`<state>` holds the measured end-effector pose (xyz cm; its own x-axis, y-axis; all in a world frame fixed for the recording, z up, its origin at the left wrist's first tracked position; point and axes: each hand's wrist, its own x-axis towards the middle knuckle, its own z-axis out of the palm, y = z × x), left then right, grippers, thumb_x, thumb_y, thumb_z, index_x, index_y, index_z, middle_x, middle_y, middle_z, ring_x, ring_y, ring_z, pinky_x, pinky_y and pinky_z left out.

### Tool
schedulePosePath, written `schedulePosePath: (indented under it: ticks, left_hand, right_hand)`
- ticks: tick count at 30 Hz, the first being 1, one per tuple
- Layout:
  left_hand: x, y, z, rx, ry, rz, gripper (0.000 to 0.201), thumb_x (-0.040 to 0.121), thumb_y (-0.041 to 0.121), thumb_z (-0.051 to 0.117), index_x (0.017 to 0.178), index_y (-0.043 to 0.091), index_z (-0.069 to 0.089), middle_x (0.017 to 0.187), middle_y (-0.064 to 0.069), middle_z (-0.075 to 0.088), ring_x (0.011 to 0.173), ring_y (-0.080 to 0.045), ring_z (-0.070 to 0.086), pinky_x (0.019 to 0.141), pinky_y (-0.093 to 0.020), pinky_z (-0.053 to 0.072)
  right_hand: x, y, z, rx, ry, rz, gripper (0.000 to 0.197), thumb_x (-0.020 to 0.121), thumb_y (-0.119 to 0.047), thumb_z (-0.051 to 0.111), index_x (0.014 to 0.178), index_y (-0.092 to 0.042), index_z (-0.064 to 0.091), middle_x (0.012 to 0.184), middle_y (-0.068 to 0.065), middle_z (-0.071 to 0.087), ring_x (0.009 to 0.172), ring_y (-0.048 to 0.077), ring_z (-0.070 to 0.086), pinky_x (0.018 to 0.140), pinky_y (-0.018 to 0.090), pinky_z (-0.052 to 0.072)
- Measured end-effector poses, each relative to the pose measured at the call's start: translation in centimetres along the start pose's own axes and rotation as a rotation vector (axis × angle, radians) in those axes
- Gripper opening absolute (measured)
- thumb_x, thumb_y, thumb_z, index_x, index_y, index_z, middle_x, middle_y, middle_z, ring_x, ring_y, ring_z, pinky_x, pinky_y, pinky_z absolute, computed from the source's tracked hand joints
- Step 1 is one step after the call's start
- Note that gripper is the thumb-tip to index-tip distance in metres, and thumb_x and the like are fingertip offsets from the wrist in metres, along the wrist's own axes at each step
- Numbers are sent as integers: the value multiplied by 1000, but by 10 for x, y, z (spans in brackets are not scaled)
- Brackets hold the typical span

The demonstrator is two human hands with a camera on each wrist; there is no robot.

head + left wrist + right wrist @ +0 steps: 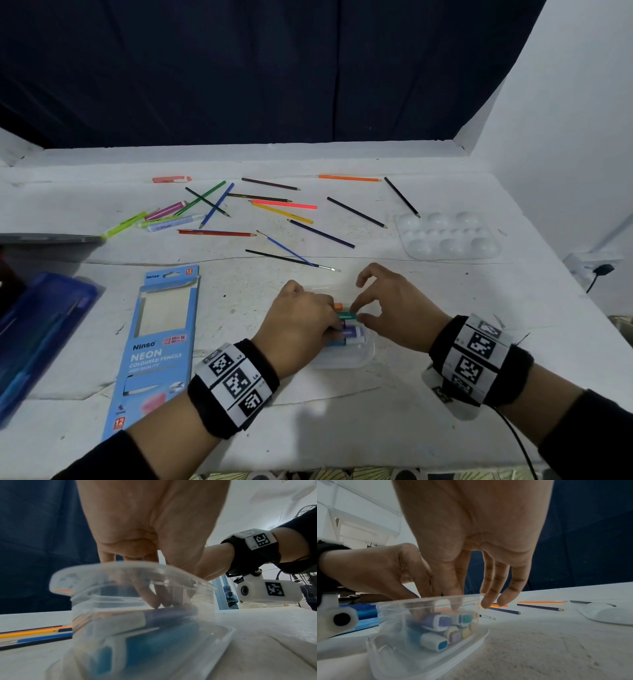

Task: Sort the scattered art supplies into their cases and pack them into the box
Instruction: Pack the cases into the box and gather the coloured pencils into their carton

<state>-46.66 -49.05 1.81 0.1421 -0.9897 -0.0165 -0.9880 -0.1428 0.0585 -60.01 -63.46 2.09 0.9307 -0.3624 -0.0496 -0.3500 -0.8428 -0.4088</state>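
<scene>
Clear case (426, 639) – stubby markers (436, 620) inside

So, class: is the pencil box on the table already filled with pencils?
No: the pencil box shows empty through its window, and pencils lie scattered on the table.
</scene>
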Motion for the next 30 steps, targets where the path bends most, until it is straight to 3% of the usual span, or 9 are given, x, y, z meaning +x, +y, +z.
schedulePosePath:
  ticks: [3, 7, 10, 14, 17, 21, 25, 30]
  left_hand:
    - [-2, -1, 3, -73, 53, 26, 24, 97, 42, 55, 110, 36, 74, 104, 9, 68, 91, -17, 59, 83, -32, 27]
    - [-4, -8, 9, -146, 136, 58, 13, 80, 41, 67, 82, 35, 78, 77, 10, 69, 65, -16, 61, 70, -31, 30]
    - [-4, -11, 11, -178, 163, 44, 9, 81, 38, 76, 89, 34, 79, 86, 10, 71, 74, -16, 62, 73, -32, 29]
    - [-3, -19, 10, -193, 152, 29, 16, 84, 45, 71, 96, 36, 77, 92, 11, 69, 82, -13, 61, 75, -31, 26]
    - [-7, -29, 8, -256, 177, 33, 17, 82, 47, 70, 91, 34, 76, 85, 11, 68, 74, -11, 62, 71, -32, 41]
    - [-18, -51, -5, -388, 264, -41, 25, 84, 54, 63, 87, 33, 75, 81, 16, 66, 70, 0, 59, 70, -37, 51]
    - [-36, -86, -27, -418, 389, -108, 32, 85, 62, 58, 84, 34, 73, 75, 19, 63, 70, -1, 61, 71, -30, 50]
    - [-59, -130, -55, -422, 545, -225, 22, 89, 53, 64, 81, 34, 71, 70, 17, 63, 69, -3, 62, 65, -13, 42]
  right_hand:
    - [2, -2, -1, -11, -14, 10, 8, 85, -30, 73, 91, -32, 76, 116, -10, 45, 84, 6, 55, 75, 19, 43]
    - [3, -3, -1, -10, -24, 22, 7, 83, -30, 74, 88, -34, 75, 116, -10, 43, 82, 6, 55, 74, 21, 46]
    - [4, -5, -3, -15, -33, 22, 8, 83, -32, 73, 91, -32, 74, 115, -9, 43, 82, 6, 54, 73, 18, 43]
    - [6, -8, -4, 0, -23, 19, 10, 87, -35, 68, 96, -31, 71, 113, -8, 46, 85, 8, 54, 73, 18, 42]
    - [10, -10, -4, 12, -1, 12, 13, 89, -37, 65, 100, -30, 69, 113, -9, 46, 87, 9, 54, 70, 17, 37]
    - [19, -18, -10, 48, 26, -42, 18, 90, -38, 63, 107, -32, 66, 115, -12, 49, 93, 6, 55, 82, 22, 46]
    - [40, -36, -28, 53, 52, -127, 20, 92, -39, 60, 111, -35, 64, 110, -18, 54, 96, 3, 56, 89, 26, 49]
    - [76, -70, -46, 118, 113, -217, 17, 91, -35, 63, 107, -34, 65, 92, -15, 62, 83, 3, 61, 79, 28, 52]
